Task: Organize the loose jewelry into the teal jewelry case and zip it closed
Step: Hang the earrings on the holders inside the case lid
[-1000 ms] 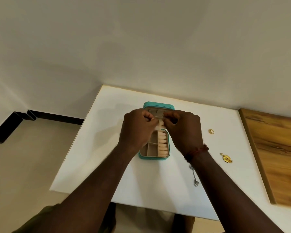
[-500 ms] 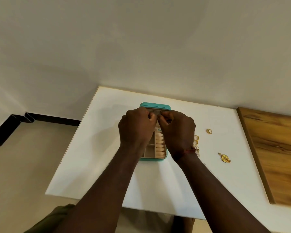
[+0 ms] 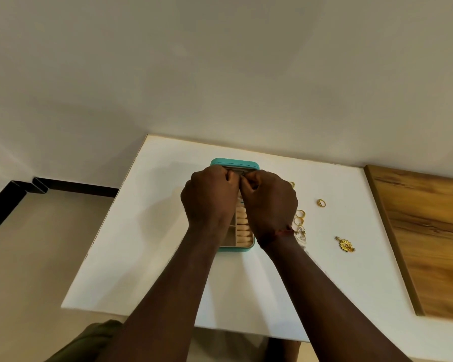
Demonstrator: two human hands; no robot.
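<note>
The teal jewelry case [image 3: 234, 163] lies open on the white table [image 3: 147, 231], its beige ring rolls and compartments showing between my wrists. My left hand [image 3: 209, 197] and my right hand [image 3: 270, 202] meet over the case's lid end, fingers curled, pinching a thin silver chain [image 3: 242, 174] between them. Most of the chain is hidden by my fingers. Loose pieces lie right of the case: a gold ring [image 3: 321, 203], a cluster of gold rings and silver pendants [image 3: 300, 223], and a gold flower pendant [image 3: 345, 244].
A wooden board [image 3: 426, 236] covers the table's right side. The wall runs close behind the case. The table's left edge drops to the floor, where a black skirting [image 3: 73, 189] runs.
Both hands have drawn closer together and moved up toward the case's lid end with the chain. The view shifted a little, bringing the ring cluster out from behind my right wrist.
</note>
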